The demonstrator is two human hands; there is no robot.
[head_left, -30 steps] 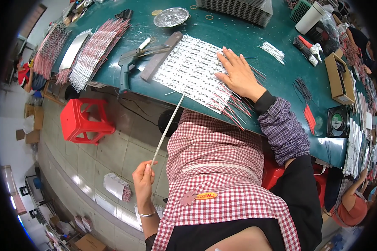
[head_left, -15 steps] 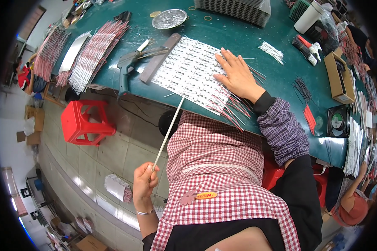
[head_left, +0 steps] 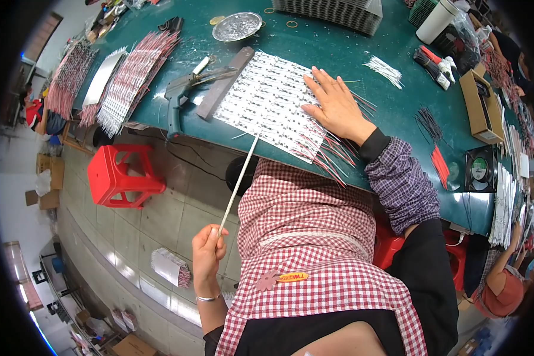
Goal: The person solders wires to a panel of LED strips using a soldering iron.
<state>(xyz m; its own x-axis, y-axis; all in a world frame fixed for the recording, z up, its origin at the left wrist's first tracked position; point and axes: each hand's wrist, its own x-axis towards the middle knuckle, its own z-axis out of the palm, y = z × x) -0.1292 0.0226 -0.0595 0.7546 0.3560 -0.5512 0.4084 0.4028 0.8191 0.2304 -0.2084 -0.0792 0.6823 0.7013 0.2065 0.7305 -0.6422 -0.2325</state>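
Note:
A white panel (head_left: 261, 89) with rows of small dark parts lies at the table's near edge. Red, black and white wires (head_left: 332, 155) stick out along its right side. My right hand (head_left: 337, 107) rests flat on the panel's right part, fingers spread. Below the table edge, my left hand (head_left: 207, 249) grips the lower end of a long thin pale stick (head_left: 238, 184). The stick's far tip reaches the panel's near edge; whether it touches cannot be made out. A grey bar (head_left: 225, 83) lies along the panel's left side, beside a dark green glue gun (head_left: 175, 101).
Wired panels (head_left: 137, 77) lie at the left of the green table. A metal dish (head_left: 237, 27) and a stack of grey trays (head_left: 338, 13) are at the back. To the right are white wires (head_left: 384, 71) and a cardboard box (head_left: 479, 110). A red stool (head_left: 124, 176) stands left.
The view has shifted very slightly. My left hand and the stick's tip have moved only a little; my right hand stays flat on the panel.

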